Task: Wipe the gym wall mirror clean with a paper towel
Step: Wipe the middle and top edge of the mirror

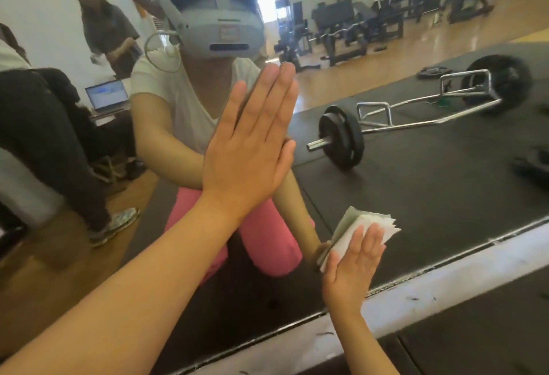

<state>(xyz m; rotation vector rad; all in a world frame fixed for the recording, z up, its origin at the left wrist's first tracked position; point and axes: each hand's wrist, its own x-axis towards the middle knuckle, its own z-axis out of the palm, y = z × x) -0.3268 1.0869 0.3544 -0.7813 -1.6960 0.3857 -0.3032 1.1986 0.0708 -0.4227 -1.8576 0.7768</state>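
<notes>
The left hand [249,148] lies flat on the mirror [416,190] at centre, fingers straight and together, holding nothing. At 4 o'clock from it, the right hand [353,264] presses a folded towel [372,221] against the glass with straight fingers, just above the mirror's lower edge. The palm hides the towel's lower part. Both forearms are cut off at 6 o'clock. A reflected barbell [341,137] shows at 3 o'clock; the machines at 1 o'clock are blurred.

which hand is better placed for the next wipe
Right: the right hand presses the folded paper towel against the mirror; the left hand lies flat on the glass, bare.
</notes>
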